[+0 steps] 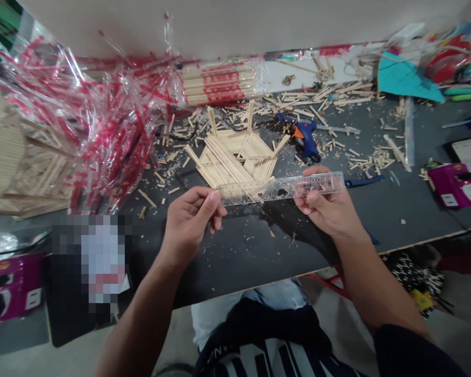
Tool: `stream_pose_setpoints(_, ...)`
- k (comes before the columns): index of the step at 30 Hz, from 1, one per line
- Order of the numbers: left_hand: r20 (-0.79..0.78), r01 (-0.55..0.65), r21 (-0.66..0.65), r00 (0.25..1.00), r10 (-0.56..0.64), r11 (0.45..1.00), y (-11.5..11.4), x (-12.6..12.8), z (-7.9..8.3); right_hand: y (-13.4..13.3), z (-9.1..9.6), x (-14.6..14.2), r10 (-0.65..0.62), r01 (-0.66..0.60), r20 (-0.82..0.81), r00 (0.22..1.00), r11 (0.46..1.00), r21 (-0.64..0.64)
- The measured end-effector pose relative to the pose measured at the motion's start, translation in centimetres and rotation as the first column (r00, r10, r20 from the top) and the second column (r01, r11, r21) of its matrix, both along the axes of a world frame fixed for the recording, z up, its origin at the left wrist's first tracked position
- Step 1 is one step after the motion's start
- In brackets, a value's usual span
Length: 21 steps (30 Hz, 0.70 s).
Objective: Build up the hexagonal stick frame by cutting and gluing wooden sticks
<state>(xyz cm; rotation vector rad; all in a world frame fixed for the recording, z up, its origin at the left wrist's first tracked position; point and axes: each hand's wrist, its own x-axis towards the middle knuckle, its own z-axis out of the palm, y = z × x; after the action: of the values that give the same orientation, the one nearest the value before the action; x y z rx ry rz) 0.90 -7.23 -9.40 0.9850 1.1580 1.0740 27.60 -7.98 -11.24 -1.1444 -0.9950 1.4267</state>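
Dark garment with white lettering (267, 351), bottom centre: lying nearest the camera, belonging to the person who is facing the work.

Tabletop (235, 267), dark: spanning the frame and carrying everything listed below.

Wrappers (113, 120), clear plastic with red, upper left: sprawling in a loose heap, apparently being left aside of the working spot; whether any are containing sticks cannot be told.

Layered stick piece (3, 157), left edge: standing apart from the centre, partly passing out of frame.

Stick panel (235, 157), pale, roughly hexagonal, centre: lying before the person, with short arms projecting upward in the frame; probably sitting there so both hands are reaching it easily.

Packet (220, 84), clear with red bands, upper centre: containing a row of pale sticks, the film seemingly holding them parallel.

Ruler (277, 192), transparent, centre: overlapping the panel's near edge in view; whether it is touching cannot be told. Left hand (192, 217) is pinching its left end between thumb and fingers; right hand (327, 209) is gripping near the right end, thumb opposing fingers. Such end holds are presumably steadying it and leaving the middle markings visible.

Glue gun (308, 139), blue with orange trigger, right of the panel: resting among offcuts.

Offcuts (371, 159), upper right: lying scattered.
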Motion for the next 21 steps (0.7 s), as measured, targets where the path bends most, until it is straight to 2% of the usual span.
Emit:
stream_pose_setpoints(6,-0.066,0.016,0.108,0.998,-0.009,0.994,-0.2,-0.2,0.4,-0.1,0.2,-0.1,0.021,-0.023,0.032,0.999,0.999,0.049)
stream_pose_setpoints(9,-0.105,0.019,0.182,0.995,0.000,0.983,-0.3,-0.2,0.6,-0.1,0.0,-0.1,0.043,-0.042,-0.001,0.999,0.989,0.142)
stream_pose_setpoints(13,-0.041,0.039,0.216,0.999,-0.031,0.976,-0.4,-0.2,1.0,-0.1,-0.2,-0.2,0.076,-0.065,-0.036,0.996,0.966,0.249)
stream_pose_setpoints(17,-0.007,0.063,0.231,0.998,-0.063,0.971,-0.4,-0.3,2.3,-0.2,0.4,-0.2,0.095,-0.075,-0.057,0.994,0.956,0.284)
stream_pose_setpoints(21,0.010,-0.040,0.270,0.999,0.038,0.962,-1.0,-1.2,4.2,-1.0,0.8,0.8,0.078,-0.096,0.076,0.994,0.959,0.267)
